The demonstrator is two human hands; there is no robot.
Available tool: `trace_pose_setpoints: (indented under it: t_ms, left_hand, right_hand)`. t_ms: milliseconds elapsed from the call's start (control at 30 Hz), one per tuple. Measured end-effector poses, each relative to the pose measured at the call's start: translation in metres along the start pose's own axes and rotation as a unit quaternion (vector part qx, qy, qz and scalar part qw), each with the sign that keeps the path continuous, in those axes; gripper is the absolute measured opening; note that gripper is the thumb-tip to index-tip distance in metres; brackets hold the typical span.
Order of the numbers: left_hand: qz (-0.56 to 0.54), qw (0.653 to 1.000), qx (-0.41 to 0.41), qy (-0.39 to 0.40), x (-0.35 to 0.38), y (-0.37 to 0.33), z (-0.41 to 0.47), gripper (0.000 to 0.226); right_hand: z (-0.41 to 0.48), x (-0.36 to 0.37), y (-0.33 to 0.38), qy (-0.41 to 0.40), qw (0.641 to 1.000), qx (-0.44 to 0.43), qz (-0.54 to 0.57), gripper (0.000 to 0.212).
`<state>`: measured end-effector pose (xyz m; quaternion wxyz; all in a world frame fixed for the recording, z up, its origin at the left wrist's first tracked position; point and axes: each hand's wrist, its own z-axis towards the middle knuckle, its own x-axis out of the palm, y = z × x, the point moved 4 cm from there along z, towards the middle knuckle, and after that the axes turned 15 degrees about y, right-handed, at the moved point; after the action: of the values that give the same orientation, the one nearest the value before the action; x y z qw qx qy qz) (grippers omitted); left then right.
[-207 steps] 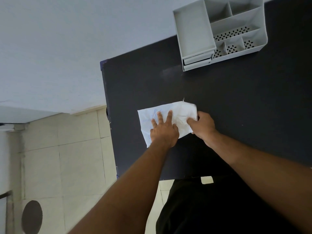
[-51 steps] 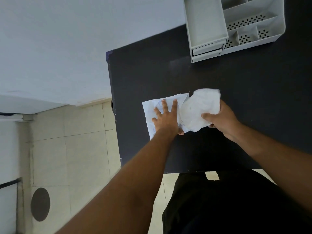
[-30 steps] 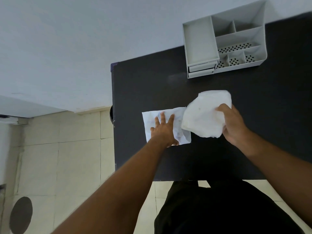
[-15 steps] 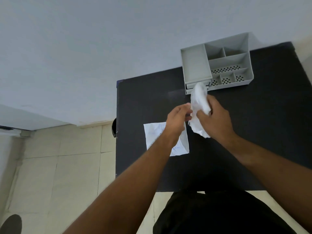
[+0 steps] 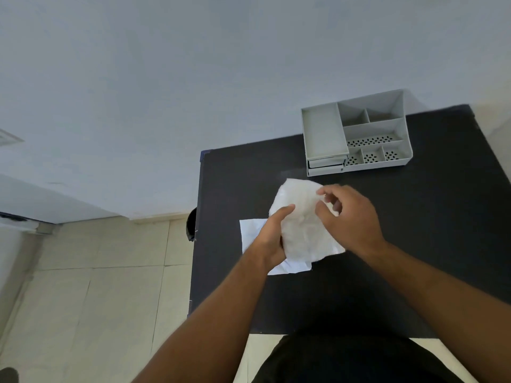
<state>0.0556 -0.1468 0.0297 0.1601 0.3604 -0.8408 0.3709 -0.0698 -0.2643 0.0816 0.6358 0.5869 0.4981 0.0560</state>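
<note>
Dark garment [image 5: 359, 360]: at the table's near edge, at the bottom of the view.
Black table [image 5: 414, 258]: carries everything; its left edge runs beside the tiled floor [image 5: 96, 286].
Left hand [image 5: 272, 236]: near the left edge, thumb pressed on the cloth's front with the fingers hidden behind it, so it grips the cloth's lower left side.
Flat white sheet [image 5: 250, 230]: lies on the table near the left edge, partly covered by the left hand and the cloth.
White cloth [image 5: 300, 217]: held up between both hands, over the flat sheet, crumpled and loosely spread.
Right hand [image 5: 351, 217]: fingers curled, pinching the cloth's upper right edge.
Grey organizer [image 5: 323, 131]: at the far edge, well apart from the hands; the compartments in view hold nothing.
Wall [image 5: 193, 78]: pale, beyond the far edge.
</note>
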Motion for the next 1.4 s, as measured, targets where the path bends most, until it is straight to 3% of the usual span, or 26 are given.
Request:
trace_pose_setpoints:
  t_ms: [100, 200, 333, 433, 567, 633, 700, 767, 867, 933, 1133, 1267, 1400]
  left_hand:
    - [0.033, 0.998, -0.047, 0.005, -0.01, -0.001, -0.005, 0.056]
    - [0.081, 0.992, -0.089, 0.04, -0.014, -0.008, -0.008, 0.059]
    - [0.126, 0.983, -0.118, 0.057, -0.017, -0.023, -0.008, 0.068]
    - [0.143, 0.983, -0.103, 0.043, -0.022, -0.033, -0.005, 0.064]
    - [0.225, 0.968, -0.027, -0.105, -0.035, -0.044, -0.008, 0.046]
    - [0.205, 0.966, 0.015, -0.156, -0.044, -0.041, -0.009, 0.05]
    - [0.141, 0.982, 0.011, -0.127, -0.053, -0.028, -0.006, 0.073]
    - [0.082, 0.996, -0.021, -0.036, -0.05, -0.012, -0.004, 0.091]
    - [0.042, 0.995, -0.047, 0.08, -0.028, 0.008, -0.001, 0.092]
    - [0.035, 0.993, -0.019, 0.107, -0.011, 0.01, 0.003, 0.087]
    - [0.008, 0.996, 0.082, -0.031, 0.008, -0.018, 0.016, 0.039]
    - [-0.007, 0.99, 0.117, -0.075, -0.006, -0.032, 0.017, 0.033]
    - [0.03, 0.99, 0.109, -0.081, -0.012, -0.035, 0.014, 0.027]
  right_hand:
    - [0.012, -0.002, -0.003, 0.008, 1.0, 0.024, -0.011, 0.041]
    - [0.025, 0.006, -0.006, 0.138, 0.986, 0.08, 0.057, 0.056]
    - [0.029, 0.013, -0.016, 0.273, 0.921, 0.143, 0.236, 0.029]
    - [0.028, 0.016, -0.03, 0.253, 0.892, 0.185, 0.327, 0.027]
    - [0.028, 0.019, -0.042, 0.156, 0.812, 0.241, 0.509, 0.035]
    - [0.029, 0.02, -0.041, 0.115, 0.765, 0.237, 0.588, 0.038]
    - [0.032, 0.02, -0.037, 0.076, 0.718, 0.215, 0.657, 0.041]
    - [0.035, 0.02, -0.031, 0.042, 0.684, 0.196, 0.701, 0.045]
    - [0.036, 0.025, -0.024, 0.01, 0.645, 0.187, 0.741, 0.049]
    - [0.035, 0.032, -0.021, 0.015, 0.647, 0.185, 0.739, 0.048]
    - [0.018, 0.052, -0.021, 0.096, 0.762, 0.178, 0.615, 0.052]
    - [0.014, 0.054, -0.022, 0.162, 0.764, 0.171, 0.601, 0.051]
    - [0.018, 0.043, -0.024, 0.129, 0.795, 0.189, 0.561, 0.046]
